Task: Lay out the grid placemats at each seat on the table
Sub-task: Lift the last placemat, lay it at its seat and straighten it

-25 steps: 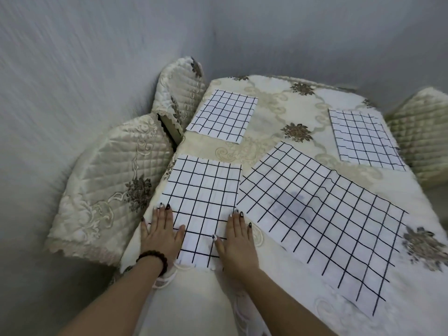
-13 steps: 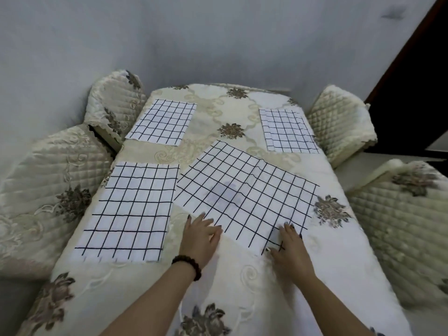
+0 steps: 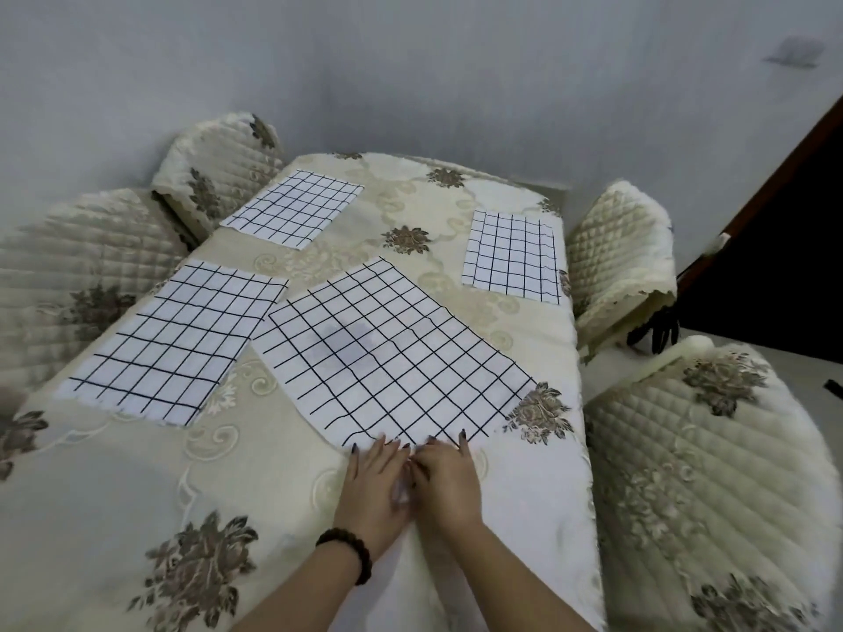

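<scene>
Several white placemats with black grids lie on the cream floral tablecloth point(image 3: 137, 494). The largest placemat point(image 3: 387, 353) lies skewed in the middle. Smaller ones lie at the near left point(image 3: 173, 339), the far left point(image 3: 292, 207) and the far right point(image 3: 511, 255). My left hand point(image 3: 376, 485), with a dark bead bracelet on the wrist, and my right hand point(image 3: 447, 481) lie side by side, flat on the cloth. Their straight fingertips touch the near edge of the large placemat.
Quilted cream chairs stand round the table: two on the left point(image 3: 68, 275) point(image 3: 219, 161) and two on the right point(image 3: 620, 253) point(image 3: 707, 472). A grey wall runs close behind the table. A dark doorway point(image 3: 775, 266) opens at the right.
My hands left the near-left placemat and went to the large one. They were spread apart on its near edge; now they have drawn together at its near right part.
</scene>
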Demonstrator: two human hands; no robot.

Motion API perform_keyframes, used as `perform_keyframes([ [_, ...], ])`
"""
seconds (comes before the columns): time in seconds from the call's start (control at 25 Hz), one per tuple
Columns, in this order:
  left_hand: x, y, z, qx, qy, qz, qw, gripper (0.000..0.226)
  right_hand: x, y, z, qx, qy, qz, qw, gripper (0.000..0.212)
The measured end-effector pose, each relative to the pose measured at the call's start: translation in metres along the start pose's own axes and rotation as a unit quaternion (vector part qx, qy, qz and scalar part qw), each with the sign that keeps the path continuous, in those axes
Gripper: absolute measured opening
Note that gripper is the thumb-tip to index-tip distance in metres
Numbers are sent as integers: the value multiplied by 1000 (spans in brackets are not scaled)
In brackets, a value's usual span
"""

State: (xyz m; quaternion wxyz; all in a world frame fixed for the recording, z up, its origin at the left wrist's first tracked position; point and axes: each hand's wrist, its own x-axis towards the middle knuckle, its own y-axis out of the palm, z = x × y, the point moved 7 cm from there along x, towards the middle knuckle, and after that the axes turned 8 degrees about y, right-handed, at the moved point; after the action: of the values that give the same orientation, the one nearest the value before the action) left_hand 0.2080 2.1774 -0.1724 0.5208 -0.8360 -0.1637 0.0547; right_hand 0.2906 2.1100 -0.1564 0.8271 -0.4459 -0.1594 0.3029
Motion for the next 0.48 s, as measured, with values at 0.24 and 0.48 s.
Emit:
perform_keyframes([
  [0.24, -3, -38, -12, 17, 6, -122, 992, 44, -9, -21, 25, 145, -22, 74, 986, 19],
  [0.48, 11, -103, -7, -62, 19, -183, 981, 28, 3, -62, 4, 67, -76, 67, 993, 39],
])
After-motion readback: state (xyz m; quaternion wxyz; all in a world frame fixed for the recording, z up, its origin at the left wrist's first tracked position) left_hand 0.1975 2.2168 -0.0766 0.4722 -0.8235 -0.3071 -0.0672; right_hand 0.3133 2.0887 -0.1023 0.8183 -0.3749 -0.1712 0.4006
